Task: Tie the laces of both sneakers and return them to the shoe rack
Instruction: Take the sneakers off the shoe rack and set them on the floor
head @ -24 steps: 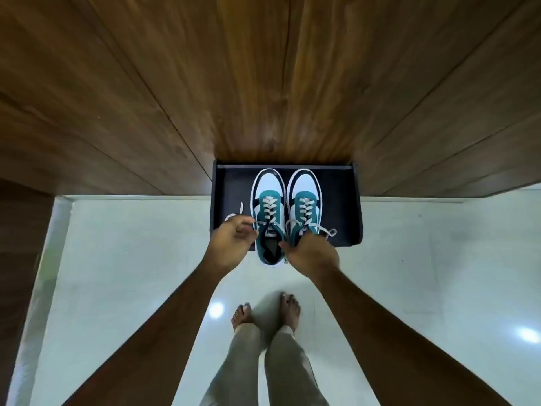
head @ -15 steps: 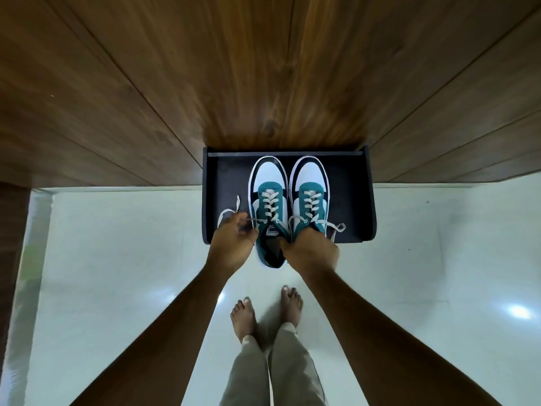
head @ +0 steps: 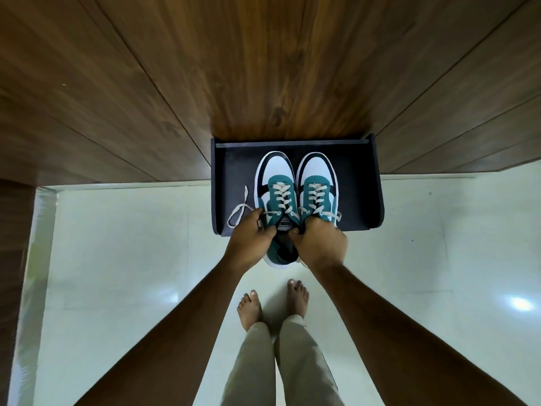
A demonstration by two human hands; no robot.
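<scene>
1. on the black shoe rack (head: 363, 183) sit both teal sneakers, side by side, heels hanging off the front.
2. left hand (head: 251, 241) grips the left sneaker (head: 275, 186), loose lace (head: 238, 210) trailing.
3. right hand (head: 320, 243) grips the right sneaker (head: 317, 183).

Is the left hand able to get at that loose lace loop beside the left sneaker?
Probably yes: the left hand already pinches that lace, and its loose loop lies uncovered on the rack right beside it.

The left hand (head: 252, 241) now curls round the collar of the left teal-and-white lace-up sneaker (head: 275, 200) near frame centre, no longer pinching only its loose cream lace (head: 238, 213), which loops out leftward.
</scene>
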